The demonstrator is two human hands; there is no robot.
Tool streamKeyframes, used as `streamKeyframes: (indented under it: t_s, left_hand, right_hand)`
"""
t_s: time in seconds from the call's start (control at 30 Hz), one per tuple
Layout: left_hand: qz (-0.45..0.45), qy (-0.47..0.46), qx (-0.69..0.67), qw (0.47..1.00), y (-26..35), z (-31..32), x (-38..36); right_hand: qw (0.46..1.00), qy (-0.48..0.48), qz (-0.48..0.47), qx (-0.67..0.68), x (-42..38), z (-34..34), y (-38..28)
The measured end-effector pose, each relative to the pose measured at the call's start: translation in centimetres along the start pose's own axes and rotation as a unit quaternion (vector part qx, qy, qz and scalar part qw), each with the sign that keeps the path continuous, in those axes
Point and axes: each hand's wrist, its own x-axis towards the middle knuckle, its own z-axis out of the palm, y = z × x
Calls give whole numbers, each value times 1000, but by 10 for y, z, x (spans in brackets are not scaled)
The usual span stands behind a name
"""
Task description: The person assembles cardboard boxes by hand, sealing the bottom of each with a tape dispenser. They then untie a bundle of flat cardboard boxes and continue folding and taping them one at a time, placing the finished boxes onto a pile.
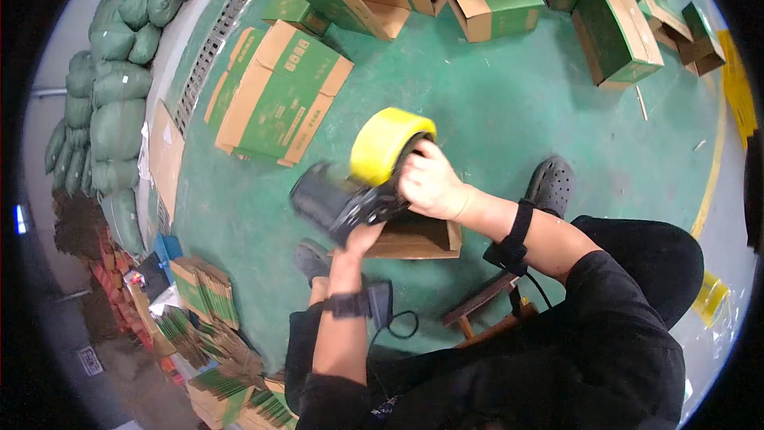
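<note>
A black hand-held tape dispenser [338, 205] with a large yellow tape roll [383, 143] is held up in front of me, partly blurred. My right hand [430, 181] is closed on the dispenser's black part beside the roll. Against the dispenser's lower end is my left hand [364, 236]; its fingers are hidden behind the black body. Below both hands stands a cardboard box [422, 248], mostly covered by my hands and the dispenser, with part of its brown inside showing.
A green-and-brown carton [288, 95] lies on the green floor [509, 103] ahead to the left. More cartons [493, 0] are scattered at the far side. Stacked flat cardboard [203, 291] and green sacks [119, 131] line the left. A wooden stool [481, 310] is beneath me.
</note>
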Motion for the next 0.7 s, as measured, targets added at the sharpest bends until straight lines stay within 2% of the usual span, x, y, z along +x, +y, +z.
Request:
streamKeyframes:
  t_s: [0.07,0.13,0.17,0.2,0.27,0.3,0.33,0.37,0.4,0.47,0.5,0.53,0.57,0.6,0.63,0.7]
  left_hand:
    - [-47,-27,-47,997,54,6,-34]
    - [-44,-35,22,998,68,19,-39]
    - [-90,-34,44,994,60,28,-33]
    - [-67,-44,85,993,34,41,-19]
    - [-134,-72,236,960,39,52,-2]
    - [-160,-64,250,953,30,58,8]
    - [-189,-56,262,945,20,64,15]
    - [-213,-28,234,948,33,63,10]
    - [-245,-56,233,939,28,60,19]
    - [-262,-84,244,930,26,57,25]
    - [-280,-77,240,926,27,57,25]
    - [-260,-56,253,930,32,57,19]
    - [-208,-89,259,939,31,53,17]
    - [-160,-124,262,943,26,51,13]
    - [-158,-80,248,952,17,49,-4]
    - [-178,0,176,968,26,16,-40]
  right_hand:
    - [1000,16,-9,12,5,5,-5]
    - [1000,4,-4,7,4,19,-6]
    - [999,32,-20,13,5,27,-3]
    - [999,36,-26,14,6,29,-2]
    - [996,-49,41,54,6,32,-6]
    - [994,-73,48,59,6,33,-1]
    - [986,-96,97,94,12,23,2]
    - [980,-121,148,49,25,10,4]
    - [969,-145,198,3,36,2,7]
    - [958,-136,253,1,36,13,28]
    - [943,-171,286,-9,28,19,27]
    - [946,-144,290,4,6,28,17]
    - [936,-190,295,-18,2,20,-3]
    - [937,-190,294,16,-16,21,-17]
    - [961,-159,224,14,-34,24,-19]
    - [967,-183,175,15,-65,35,-4]
